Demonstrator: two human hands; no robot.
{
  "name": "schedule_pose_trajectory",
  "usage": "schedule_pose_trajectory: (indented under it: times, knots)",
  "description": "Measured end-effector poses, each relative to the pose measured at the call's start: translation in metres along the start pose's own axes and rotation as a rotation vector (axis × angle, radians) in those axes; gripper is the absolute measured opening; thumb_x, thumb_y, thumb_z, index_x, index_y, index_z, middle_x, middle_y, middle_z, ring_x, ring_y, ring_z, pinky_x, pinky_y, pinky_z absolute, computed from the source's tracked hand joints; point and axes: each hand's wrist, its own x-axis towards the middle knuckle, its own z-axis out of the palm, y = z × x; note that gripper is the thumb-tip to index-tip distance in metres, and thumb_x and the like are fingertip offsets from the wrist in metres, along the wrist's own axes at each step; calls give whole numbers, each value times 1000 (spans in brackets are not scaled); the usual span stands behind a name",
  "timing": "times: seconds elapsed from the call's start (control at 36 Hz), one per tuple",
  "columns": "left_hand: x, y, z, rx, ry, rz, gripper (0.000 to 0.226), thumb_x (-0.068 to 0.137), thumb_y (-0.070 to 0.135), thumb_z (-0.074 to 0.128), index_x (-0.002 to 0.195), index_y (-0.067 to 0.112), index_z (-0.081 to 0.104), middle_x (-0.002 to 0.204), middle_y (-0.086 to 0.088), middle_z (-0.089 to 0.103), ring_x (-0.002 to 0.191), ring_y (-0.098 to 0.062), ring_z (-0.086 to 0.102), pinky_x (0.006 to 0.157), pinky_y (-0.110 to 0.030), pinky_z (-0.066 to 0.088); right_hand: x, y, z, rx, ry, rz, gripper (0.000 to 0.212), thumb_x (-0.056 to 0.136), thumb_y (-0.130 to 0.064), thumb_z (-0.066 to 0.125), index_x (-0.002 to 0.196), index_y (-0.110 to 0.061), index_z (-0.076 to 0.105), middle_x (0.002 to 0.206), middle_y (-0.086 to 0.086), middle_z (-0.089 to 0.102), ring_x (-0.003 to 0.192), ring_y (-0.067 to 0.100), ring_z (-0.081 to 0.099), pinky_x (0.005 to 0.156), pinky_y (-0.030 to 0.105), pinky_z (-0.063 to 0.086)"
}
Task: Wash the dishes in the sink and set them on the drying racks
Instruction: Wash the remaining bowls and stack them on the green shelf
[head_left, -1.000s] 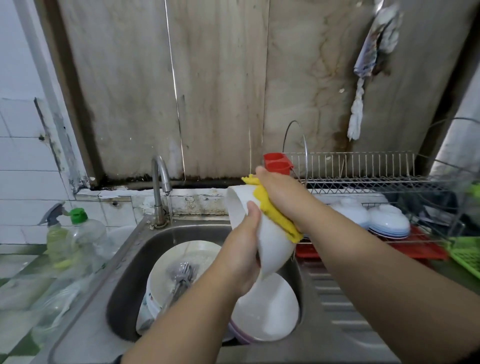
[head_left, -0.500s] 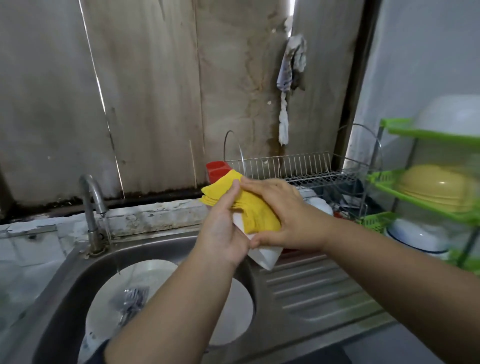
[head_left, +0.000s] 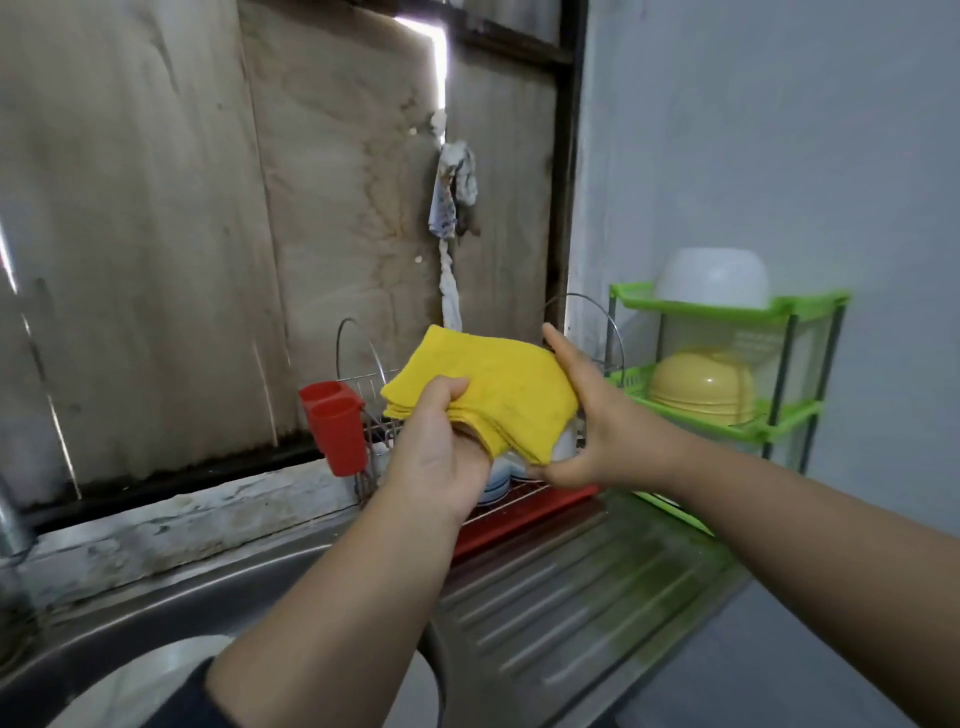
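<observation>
Head view: left hand (head_left: 441, 441) pinches folded yellow cloth (head_left: 488, 389) by its lower left corner; right hand (head_left: 587, 426) curls around white bowl (head_left: 563, 444), mostly hidden under the cloth, held over wire rack (head_left: 519, 499) beside red cup holder (head_left: 332, 423); green shelf rack (head_left: 727, 415) at right holds yellow and white bowls
</observation>
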Motion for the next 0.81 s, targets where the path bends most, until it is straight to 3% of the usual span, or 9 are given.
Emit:
schedule_pose_trajectory:
  times: [0.17, 0.31, 0.39, 0.44, 0.53, 0.61, 0.72, 0.81]
  knots:
    - [15, -7, 12, 139, -59, -103, 28, 100, 16, 43, 126, 8, 50, 107, -10, 65, 88, -20, 63, 69, -33, 50, 2, 3, -35, -268, 101, -9, 126, 64, -24, 84, 150, -25, -9, 141, -1, 32, 127, 10, 31, 98, 18, 28]
    - [35, -11, 35, 219, -91, -113, 32, 101, 14, 39, 132, 8, 46, 120, -9, 59, 94, -22, 60, 73, -36, 49, 10, 12, -64, -492, 178, -104, 118, 66, -22, 83, 146, -22, -4, 145, 11, 30, 131, 18, 26, 98, 9, 15]
    - [53, -14, 54, 288, -90, -101, 37, 102, 13, 37, 138, 9, 41, 136, -11, 52, 108, -26, 57, 69, -38, 50, 20, 19, -84, -583, 226, -192, 109, 65, -19, 83, 147, -8, 13, 145, 16, 32, 130, 18, 24, 100, 4, 7]
    - [62, -14, 65, 344, -70, -87, 39, 102, 12, 37, 140, 8, 39, 139, -12, 50, 117, -29, 55, 76, -39, 50, 28, 22, -95, -646, 249, -232, 102, 62, -21, 84, 143, 1, 27, 141, 21, 38, 126, 17, 24, 102, 3, 6]
    - [82, -18, 86, 394, -28, -79, 38, 102, 11, 38, 140, 6, 39, 138, -14, 50, 120, -32, 53, 84, -41, 47, 42, 38, -115, -783, 282, -193, 94, 54, -26, 84, 131, 8, 43, 128, 28, 50, 121, 28, 35, 108, 23, 21]
    - [107, -29, 104, 408, 9, -53, 38, 102, 12, 40, 139, 8, 40, 137, -13, 52, 111, -29, 57, 86, -41, 49, 55, 60, -133, -927, 330, -175, 101, 44, -28, 93, 127, 7, 47, 124, 27, 54, 117, 43, 51, 103, 44, 34]
    - [139, -44, 127, 419, 11, 1, 35, 102, 14, 41, 136, 6, 43, 130, -13, 56, 88, -22, 57, 77, -38, 48, 65, 83, -158, -1045, 372, -152, 104, 33, -31, 95, 119, 9, 52, 117, 26, 59, 106, 44, 59, 94, 50, 43]
    - [162, -54, 145, 433, 10, 45, 32, 102, 15, 42, 132, 7, 47, 97, -6, 62, 74, -18, 57, 65, -33, 50, 72, 100, -178, -1080, 407, -123, 105, 24, -27, 94, 113, 12, 56, 109, 27, 62, 99, 45, 62, 85, 53, 49]
